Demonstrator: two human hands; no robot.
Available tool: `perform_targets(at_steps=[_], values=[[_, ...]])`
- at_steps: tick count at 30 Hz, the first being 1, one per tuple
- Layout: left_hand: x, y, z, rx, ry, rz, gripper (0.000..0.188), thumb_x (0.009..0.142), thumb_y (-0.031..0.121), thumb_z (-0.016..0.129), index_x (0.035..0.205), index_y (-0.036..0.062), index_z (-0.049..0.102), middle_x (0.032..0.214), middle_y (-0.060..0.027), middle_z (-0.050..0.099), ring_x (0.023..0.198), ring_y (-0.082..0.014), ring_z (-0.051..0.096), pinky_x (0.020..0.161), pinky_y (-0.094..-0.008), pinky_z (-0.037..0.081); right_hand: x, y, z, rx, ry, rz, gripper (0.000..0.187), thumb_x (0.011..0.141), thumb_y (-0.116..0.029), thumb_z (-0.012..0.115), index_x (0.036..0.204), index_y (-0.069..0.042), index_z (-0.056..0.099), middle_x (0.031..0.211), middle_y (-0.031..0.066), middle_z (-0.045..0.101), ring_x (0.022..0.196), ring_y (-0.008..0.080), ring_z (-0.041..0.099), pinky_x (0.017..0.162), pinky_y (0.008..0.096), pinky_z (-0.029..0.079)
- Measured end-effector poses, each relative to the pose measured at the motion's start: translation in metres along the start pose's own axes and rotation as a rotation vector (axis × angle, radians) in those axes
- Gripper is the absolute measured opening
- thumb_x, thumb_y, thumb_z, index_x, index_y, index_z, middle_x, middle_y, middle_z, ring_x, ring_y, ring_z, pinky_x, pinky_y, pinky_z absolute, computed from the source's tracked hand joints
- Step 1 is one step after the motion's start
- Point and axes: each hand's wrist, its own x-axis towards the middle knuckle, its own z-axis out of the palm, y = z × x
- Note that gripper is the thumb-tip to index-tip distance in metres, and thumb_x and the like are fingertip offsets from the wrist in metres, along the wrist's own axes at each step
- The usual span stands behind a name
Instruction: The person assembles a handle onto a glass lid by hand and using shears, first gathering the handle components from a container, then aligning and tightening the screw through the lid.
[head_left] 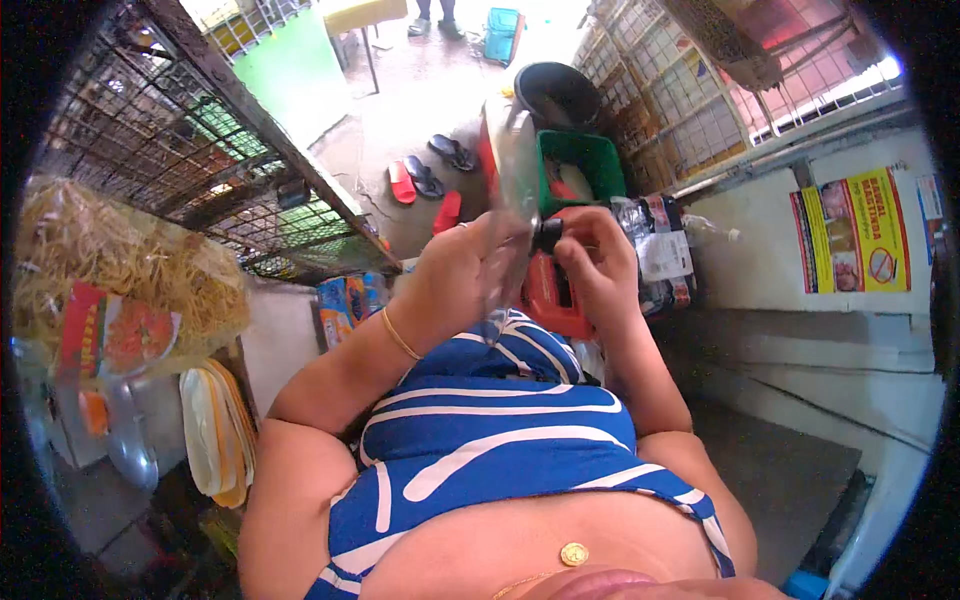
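In front of my chest, a clear round disc, which looks like a glass pot lid (516, 175), stands upright and nearly edge-on, slightly blurred. My left hand (462, 272) grips it from the left side, and its fingertips are partly hidden behind the disc. On the right face sits a small black knob (547, 234). My right hand (602, 258) is closed around that knob, thumb and fingers pinching it. Below the hands is a red plastic container (550, 300) with a handle-like opening, partly covered by my right hand and clothing.
A green bin (590, 165) and a black tub (560, 95) stand ahead. Slippers (425, 178) lie on the floor. Wire mesh panels (200, 130) rise on the left, near bagged noodles (130, 260) and stacked oval trays (215, 430). Dark wrapped packs (660, 250) sit at right.
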Motion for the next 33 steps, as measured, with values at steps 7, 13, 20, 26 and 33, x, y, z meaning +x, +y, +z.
perform_targets(at_steps=[7, 13, 20, 26, 33], values=[[0.027, 0.013, 0.059, 0.167, 0.045, 0.118, 0.027, 0.087, 0.006, 0.058, 0.113, 0.0043, 0.067, 0.107, -0.0207, 0.069, 0.101, -0.0379, 0.067, 0.089, -0.0450, 0.053, 0.021, 0.059, 0.061, 0.446, -0.226, -0.119, 0.057, 0.081, 0.003, 0.068, 0.135, -0.001, 0.052, 0.131, 0.0130, 0.060, 0.119, 0.0255, 0.060, 0.100, 0.0397, 0.050], [0.024, 0.011, 0.063, 0.136, 0.031, -0.193, 0.035, 0.089, 0.012, 0.059, 0.123, 0.0052, 0.058, 0.103, -0.0244, 0.070, 0.100, -0.0420, 0.067, 0.087, -0.0497, 0.053, 0.005, 0.053, 0.042, 1.168, -0.518, 0.244, 0.063, 0.070, 0.002, 0.066, 0.132, 0.000, 0.051, 0.118, 0.0140, 0.063, 0.107, 0.0284, 0.067, 0.091, 0.0402, 0.055], [0.021, -0.006, 0.056, 0.025, 0.088, -0.196, 0.031, 0.086, 0.013, 0.065, 0.115, 0.0038, 0.059, 0.093, -0.0230, 0.071, 0.091, -0.0405, 0.069, 0.079, -0.0464, 0.055, 0.027, 0.061, 0.063, 1.295, -0.562, 0.164, 0.056, 0.072, 0.002, 0.061, 0.128, 0.000, 0.054, 0.122, 0.0136, 0.062, 0.113, 0.0283, 0.064, 0.094, 0.0415, 0.055], [0.013, 0.017, 0.011, 0.133, 0.554, -0.200, 0.019, 0.083, 0.012, 0.073, 0.101, 0.0054, 0.070, 0.079, -0.0054, 0.068, 0.072, -0.0147, 0.064, 0.067, -0.0306, 0.054, 0.043, 0.073, 0.046, 1.332, -0.436, 0.294, 0.056, 0.071, 0.001, 0.054, 0.127, -0.001, 0.056, 0.121, 0.0224, 0.063, 0.115, 0.0367, 0.063, 0.093, 0.0487, 0.054], [-0.022, -0.047, -0.052, -0.816, 0.940, -0.187, 0.008, 0.097, 0.015, 0.064, 0.101, 0.0087, 0.060, 0.079, -0.0007, 0.057, 0.067, -0.0103, 0.055, 0.062, -0.0242, 0.049, 0.029, 0.112, 0.003, 1.626, -0.246, 0.259, 0.052, 0.076, -0.006, 0.058, 0.127, -0.004, 0.056, 0.135, 0.0226, 0.056, 0.128, 0.0360, 0.054, 0.098, 0.0481, 0.052]])
